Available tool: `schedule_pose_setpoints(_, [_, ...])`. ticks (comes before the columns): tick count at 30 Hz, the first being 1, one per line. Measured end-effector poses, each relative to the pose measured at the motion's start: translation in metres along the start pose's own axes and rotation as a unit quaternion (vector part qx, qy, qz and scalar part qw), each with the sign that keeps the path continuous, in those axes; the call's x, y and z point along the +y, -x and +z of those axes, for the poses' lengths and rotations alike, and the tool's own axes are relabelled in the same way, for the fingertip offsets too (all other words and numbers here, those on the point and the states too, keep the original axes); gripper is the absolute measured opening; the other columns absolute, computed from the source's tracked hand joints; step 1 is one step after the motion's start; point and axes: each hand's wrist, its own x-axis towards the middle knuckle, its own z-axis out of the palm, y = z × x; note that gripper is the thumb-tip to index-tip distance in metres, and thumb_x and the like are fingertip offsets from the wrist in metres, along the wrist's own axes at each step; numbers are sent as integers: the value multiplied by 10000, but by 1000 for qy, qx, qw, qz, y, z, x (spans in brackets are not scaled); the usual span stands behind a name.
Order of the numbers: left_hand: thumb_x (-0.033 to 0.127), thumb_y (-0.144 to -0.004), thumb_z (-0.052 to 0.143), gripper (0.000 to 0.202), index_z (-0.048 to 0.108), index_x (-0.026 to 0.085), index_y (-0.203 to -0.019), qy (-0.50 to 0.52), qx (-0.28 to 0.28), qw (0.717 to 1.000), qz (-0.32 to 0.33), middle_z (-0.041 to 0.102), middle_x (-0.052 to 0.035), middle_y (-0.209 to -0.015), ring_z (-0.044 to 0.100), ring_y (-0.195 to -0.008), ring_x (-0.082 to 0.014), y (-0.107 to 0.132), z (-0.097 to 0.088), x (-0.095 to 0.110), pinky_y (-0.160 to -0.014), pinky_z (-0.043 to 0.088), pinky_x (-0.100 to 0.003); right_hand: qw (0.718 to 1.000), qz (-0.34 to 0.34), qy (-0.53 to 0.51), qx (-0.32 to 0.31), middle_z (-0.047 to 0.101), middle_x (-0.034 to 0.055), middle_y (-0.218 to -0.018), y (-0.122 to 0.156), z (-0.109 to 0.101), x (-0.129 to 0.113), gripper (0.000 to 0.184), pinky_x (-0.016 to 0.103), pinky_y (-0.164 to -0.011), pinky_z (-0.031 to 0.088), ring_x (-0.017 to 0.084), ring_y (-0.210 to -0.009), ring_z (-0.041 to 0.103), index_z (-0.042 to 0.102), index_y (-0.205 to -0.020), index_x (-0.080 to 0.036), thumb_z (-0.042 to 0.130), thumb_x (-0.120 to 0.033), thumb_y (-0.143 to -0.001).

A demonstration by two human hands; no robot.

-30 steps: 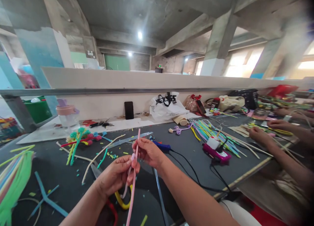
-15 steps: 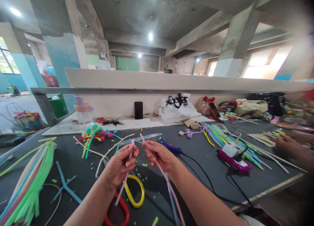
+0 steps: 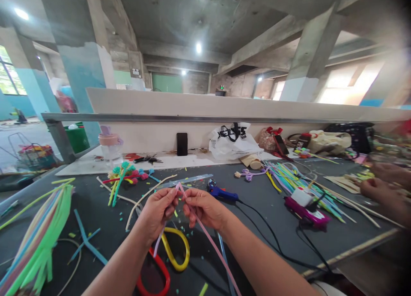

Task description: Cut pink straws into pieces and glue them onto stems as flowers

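Above the dark-grey bench (image 3: 261, 195), I see the left hand (image 3: 160, 208) pinching a slim lilac strip (image 3: 158, 242), the right hand (image 3: 205, 207) a long pink strip (image 3: 212, 241), tips apparently touching. Loose pinching could misalign them.

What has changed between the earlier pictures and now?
A second ago the pink strip crossed the lilac strip; half a second ago they were apart. Now the left hand and right hand have closed in, bringing the strips' upper tips together; whether they touch is hard to tell. Each hand keeps its strip. The scissors, glue gun and standing phone stayed put.
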Motion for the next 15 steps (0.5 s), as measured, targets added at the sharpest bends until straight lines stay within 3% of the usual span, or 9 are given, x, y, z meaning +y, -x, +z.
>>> schedule_pose_setpoints(15, [354,-645,703,259,597,119,-632,-40,1,999,30,491,44,-480,318,-323,-8,-5,0,-1,-336,141,-172,998,25,51,18,613,-13,-569,-2,1,-2,200,220,-403,489,79,-363,518,481,-841,-167,614,-298,-770])
